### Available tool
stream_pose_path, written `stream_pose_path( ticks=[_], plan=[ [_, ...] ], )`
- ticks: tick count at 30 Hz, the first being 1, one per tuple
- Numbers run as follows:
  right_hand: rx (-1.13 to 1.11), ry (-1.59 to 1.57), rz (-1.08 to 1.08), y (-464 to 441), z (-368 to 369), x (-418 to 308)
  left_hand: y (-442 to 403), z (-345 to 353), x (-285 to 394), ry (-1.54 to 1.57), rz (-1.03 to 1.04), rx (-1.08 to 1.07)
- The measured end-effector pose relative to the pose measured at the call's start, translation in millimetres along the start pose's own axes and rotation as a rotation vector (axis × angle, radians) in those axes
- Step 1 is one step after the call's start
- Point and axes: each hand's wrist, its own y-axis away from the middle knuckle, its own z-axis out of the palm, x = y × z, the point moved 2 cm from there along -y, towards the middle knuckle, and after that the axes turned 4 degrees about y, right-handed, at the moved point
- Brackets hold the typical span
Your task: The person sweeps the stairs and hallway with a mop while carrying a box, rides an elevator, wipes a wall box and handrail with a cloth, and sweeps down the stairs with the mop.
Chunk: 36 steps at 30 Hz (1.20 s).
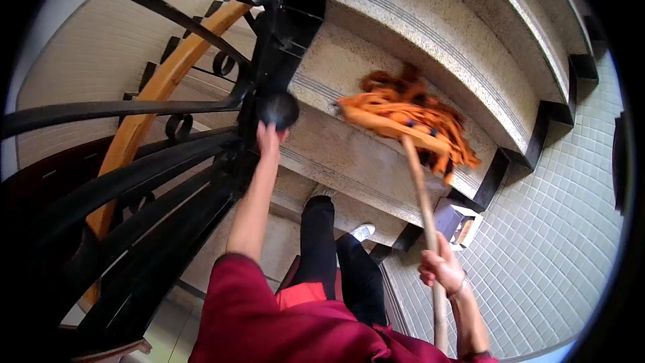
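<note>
On the right, my right hand is wrapped round the wooden handle of a mop. The orange mop head lies on a speckled stone step, its strands spread toward the back and right, partly blurred. At the left side of the stairs, my left hand is against the near side of a round black ball on the railing post. Its fingers are partly hidden by the ball and blurred, so how far they close cannot be made out.
Black metal railing bars and a curved wooden handrail fill the left. Further steps rise toward the upper right. A small open box stands by the tiled wall at the right. My shoe is on a lower step.
</note>
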Motion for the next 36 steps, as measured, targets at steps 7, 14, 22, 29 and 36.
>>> stream_pose_path(
  ticks=[7,14,22,29,36],
  plan=[
    [-0.039,1.394,-0.531,-128.1,72.7,-32.5,172.2,-137.2,-24.2,-0.051,-0.123,0.251],
    [-0.039,1.308,-0.559,-71.6,5.2,-52.3,229.6,-159.9,-31.9,-0.355,-0.302,0.163],
    [0.256,1.258,-0.268,-50.5,-142.2,-25.3,218.1,-132.5,-24.1,-0.287,-0.355,0.087],
    [0.263,1.552,-0.3,-82.3,-100.1,-89.8,224.9,-138.1,-12.6,-0.252,-0.329,0.172],
    [0.227,1.448,-0.502,-142.8,2.4,-108.0,223.0,-135.5,-21.6,-0.303,-0.35,0.107]
  ],
)
